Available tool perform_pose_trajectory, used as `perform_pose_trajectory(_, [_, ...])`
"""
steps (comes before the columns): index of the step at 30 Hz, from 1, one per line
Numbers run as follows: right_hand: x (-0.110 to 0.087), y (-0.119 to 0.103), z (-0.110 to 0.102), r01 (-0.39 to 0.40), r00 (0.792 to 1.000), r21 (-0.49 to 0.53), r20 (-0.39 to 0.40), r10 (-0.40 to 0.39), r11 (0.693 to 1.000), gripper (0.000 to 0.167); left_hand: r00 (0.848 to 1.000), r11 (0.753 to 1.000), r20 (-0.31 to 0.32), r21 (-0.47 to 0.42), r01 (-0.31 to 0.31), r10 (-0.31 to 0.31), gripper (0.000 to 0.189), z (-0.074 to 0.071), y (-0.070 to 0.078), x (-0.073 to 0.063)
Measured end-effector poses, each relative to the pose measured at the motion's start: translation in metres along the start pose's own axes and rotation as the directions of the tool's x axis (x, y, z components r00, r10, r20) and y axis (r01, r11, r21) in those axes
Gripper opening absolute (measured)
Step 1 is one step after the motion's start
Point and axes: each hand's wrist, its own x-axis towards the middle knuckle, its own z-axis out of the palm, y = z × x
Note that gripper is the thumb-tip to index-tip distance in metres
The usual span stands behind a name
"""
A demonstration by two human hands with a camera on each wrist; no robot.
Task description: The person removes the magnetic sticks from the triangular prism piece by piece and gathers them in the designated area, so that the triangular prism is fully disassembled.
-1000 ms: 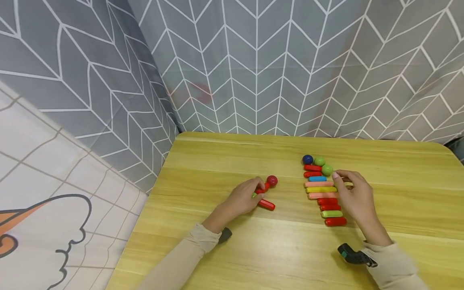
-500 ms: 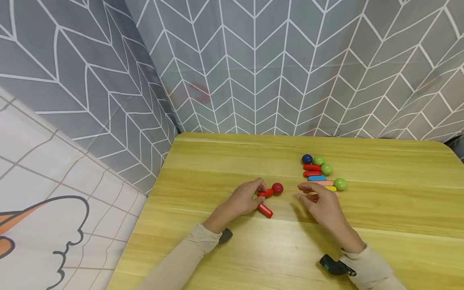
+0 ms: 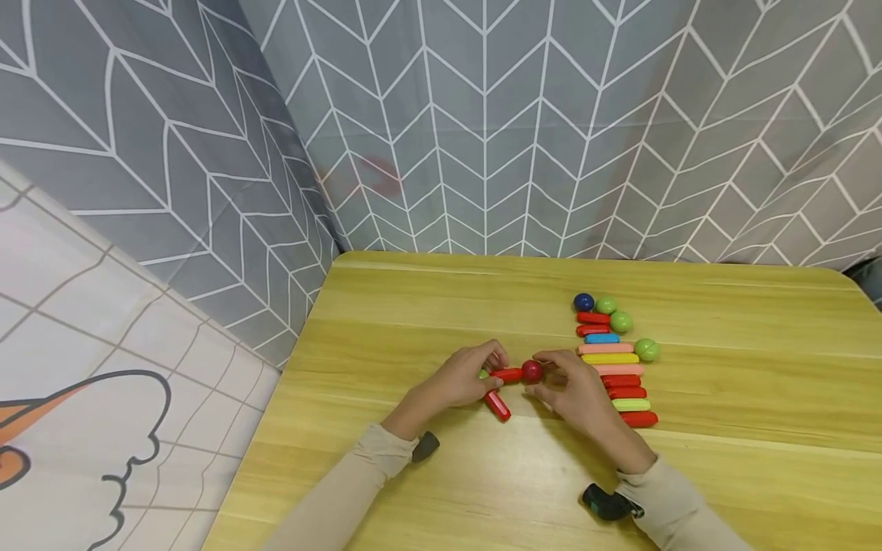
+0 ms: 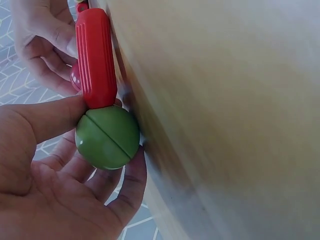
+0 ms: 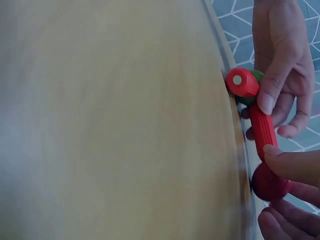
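Observation:
Two red rods join at a green ball (image 4: 107,137), and a dark red ball (image 3: 531,371) sits on the far end of one rod (image 3: 507,375). My left hand (image 3: 458,376) grips the joint, thumb and fingers around the green ball. The other red rod (image 3: 497,405) slants toward the table front; its free end shows a pale round spot in the right wrist view. My right hand (image 3: 582,394) holds the dark red ball, thumb tip at the rod's end and fingers on the ball's other side (image 5: 270,182).
Right of my hands, several rods lie in a column: red, blue (image 3: 602,338), pink, yellow (image 3: 609,358) and lime (image 3: 630,404). A dark blue ball (image 3: 583,302) and green balls (image 3: 647,350) rest by its far end. A patterned curtain (image 3: 510,138) hangs behind the wooden table (image 3: 413,298).
My right hand has moved left from the rod column to the dark red ball and taken hold of it. The rod with that ball has swung toward me. A green ball now shows beside the column.

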Motion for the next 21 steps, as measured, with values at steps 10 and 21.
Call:
perform_pose_trajectory(10, [0.001, 0.003, 0.012, 0.098, 0.995, -0.076, -0.019, -0.100, 0.992, 0.042, 1.000, 1.000, 0.019, -0.001, 0.001, -0.001, 0.022, 0.001, 0.002, 0.000])
perform_pose_trajectory(21, [0.004, 0.004, 0.016, 0.169, 0.983, -0.079, -0.057, -0.173, 0.983, 0.032, 1.000, 1.000, 0.028, -0.004, 0.012, -0.012, 0.023, 0.001, 0.002, 0.001])
